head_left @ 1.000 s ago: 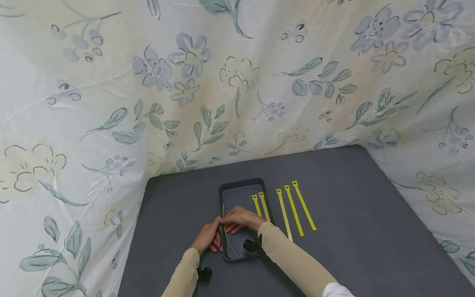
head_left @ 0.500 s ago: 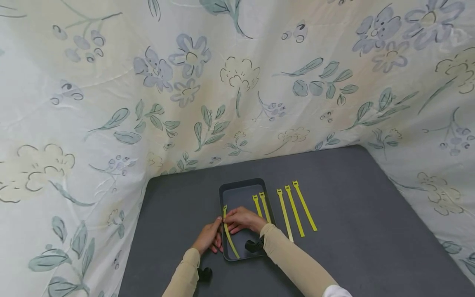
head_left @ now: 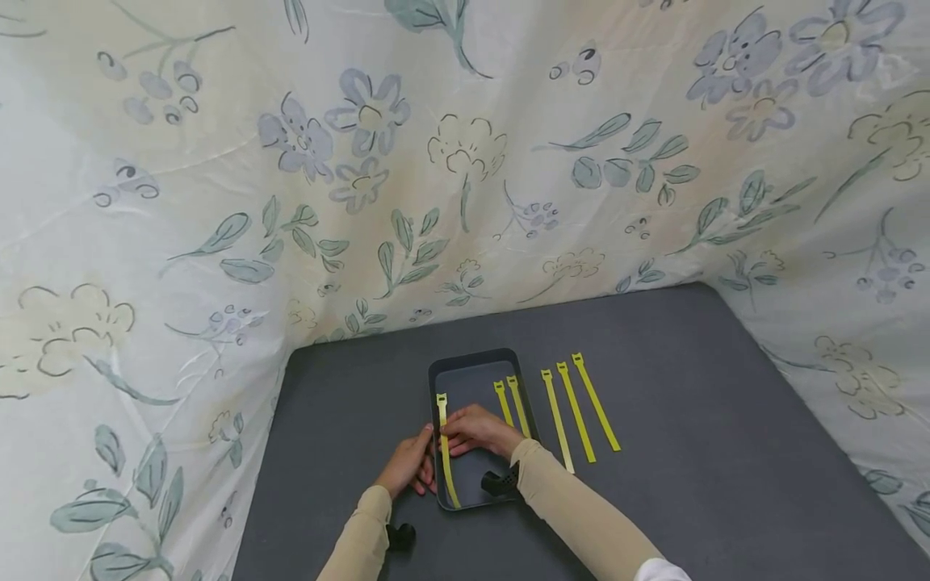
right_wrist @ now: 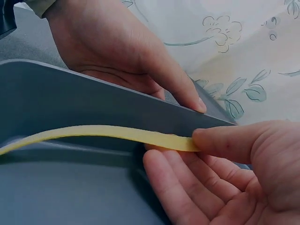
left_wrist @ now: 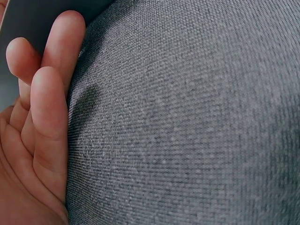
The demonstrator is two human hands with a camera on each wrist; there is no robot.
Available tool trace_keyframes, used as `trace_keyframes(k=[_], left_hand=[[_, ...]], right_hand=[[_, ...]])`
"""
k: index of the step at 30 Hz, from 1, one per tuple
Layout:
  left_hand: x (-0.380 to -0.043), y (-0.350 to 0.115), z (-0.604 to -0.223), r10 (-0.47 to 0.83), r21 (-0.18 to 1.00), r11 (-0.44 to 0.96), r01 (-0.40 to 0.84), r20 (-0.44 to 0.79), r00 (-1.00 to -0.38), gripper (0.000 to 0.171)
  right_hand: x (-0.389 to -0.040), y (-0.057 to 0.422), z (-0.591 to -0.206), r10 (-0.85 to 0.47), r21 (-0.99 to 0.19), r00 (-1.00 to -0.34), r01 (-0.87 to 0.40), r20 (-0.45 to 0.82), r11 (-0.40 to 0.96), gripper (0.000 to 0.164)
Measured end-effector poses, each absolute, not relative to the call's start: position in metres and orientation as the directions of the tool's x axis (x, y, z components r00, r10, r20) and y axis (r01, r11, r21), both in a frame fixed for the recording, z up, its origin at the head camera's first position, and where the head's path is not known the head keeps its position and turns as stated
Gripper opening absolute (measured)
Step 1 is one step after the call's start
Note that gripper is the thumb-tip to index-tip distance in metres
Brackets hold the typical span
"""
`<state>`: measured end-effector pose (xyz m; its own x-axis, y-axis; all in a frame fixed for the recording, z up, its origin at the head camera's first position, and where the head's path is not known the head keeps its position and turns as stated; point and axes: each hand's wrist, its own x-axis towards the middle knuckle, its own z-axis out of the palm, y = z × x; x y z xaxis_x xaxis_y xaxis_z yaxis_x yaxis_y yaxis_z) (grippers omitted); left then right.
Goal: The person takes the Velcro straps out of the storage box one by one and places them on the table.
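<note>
My right hand pinches a yellow cable tie between thumb and fingers, inside a dark grey tray. The tie's slotted head points away along the tray's left side, and its tail bows toward the near end. Outside the left wall, my left hand touches the rim with its thumb. Its other fingers lie loosely bent just above the grey table and hold nothing. Two more yellow cable ties lie at the tray's right side, partly hidden by my right hand and forearm.
Three yellow cable ties lie side by side on the dark table, right of the tray. Floral cloth hangs behind the table and along both sides. A black wrist camera hangs low over the tray.
The pinched cable tie has turned from edge-on to flat side up, so its slotted head shows. It has shifted slightly right with my right hand. My left hand has stayed at the rim.
</note>
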<state>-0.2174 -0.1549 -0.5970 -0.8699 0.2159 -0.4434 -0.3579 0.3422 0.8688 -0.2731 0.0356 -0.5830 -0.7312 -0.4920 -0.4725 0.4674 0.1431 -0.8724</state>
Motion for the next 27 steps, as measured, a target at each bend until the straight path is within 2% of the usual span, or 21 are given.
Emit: trace_keyframes(k=[8, 19, 27], left_hand=[[-0.217, -0.155, -0.598, 0.207, 0.863, 0.345, -0.370, -0.454, -0.867, 0.066], [-0.215, -0.154, -0.594, 0.210, 0.868, 0.354, -0.347, -0.435, -0.876, 0.069], [-0.213, -0.153, -0.594, 0.209, 0.870, 0.355, -0.342, -0.431, -0.878, 0.070]], right_hand=[[-0.270, 0.036, -0.586, -0.470, -0.892, -0.771, 0.444, -0.430, 0.088, 0.024], [-0.273, 0.042, -0.581, -0.395, -0.908, -0.829, 0.418, -0.395, 0.029, 0.027], [-0.277, 0.047, -0.568, -0.388, -0.930, -0.851, 0.363, -0.354, 0.052, 0.025]])
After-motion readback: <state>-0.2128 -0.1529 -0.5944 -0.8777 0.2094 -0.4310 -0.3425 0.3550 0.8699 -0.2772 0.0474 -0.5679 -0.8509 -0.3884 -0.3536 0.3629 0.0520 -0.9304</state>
